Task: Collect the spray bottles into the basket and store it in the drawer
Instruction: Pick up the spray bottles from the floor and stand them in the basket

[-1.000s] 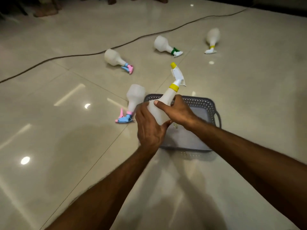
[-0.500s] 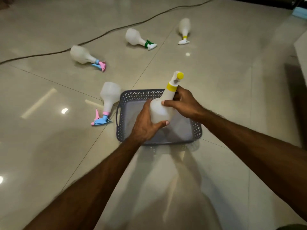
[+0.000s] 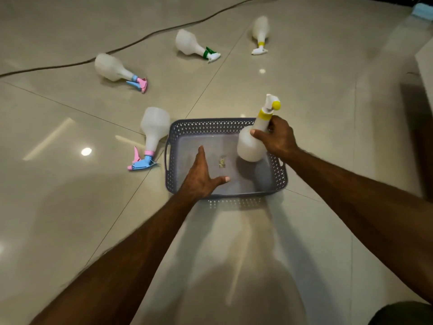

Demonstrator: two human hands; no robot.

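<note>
A grey perforated basket (image 3: 210, 125) sits on the tiled floor in front of me. My right hand (image 3: 277, 138) grips a white spray bottle with a yellow collar and nozzle (image 3: 251, 144), held upright in the basket's right far corner. My left hand (image 3: 202, 175) hovers open over the basket's near left part, fingers spread. Lying on the floor are a bottle with a blue and pink trigger (image 3: 152, 132) just left of the basket, another pink and blue one (image 3: 112, 69) farther left, a green-collared one (image 3: 189, 44) and a yellow-collared one (image 3: 260, 29) beyond.
A dark cable (image 3: 140, 39) runs across the floor behind the bottles. A pale cabinet edge (image 3: 425, 66) stands at the right. A small scrap (image 3: 222, 161) lies on the basket's bottom.
My left hand has let go of the yellow-collared bottle and opened. My right hand has carried the bottle to the basket's right side and lowered it upright.
</note>
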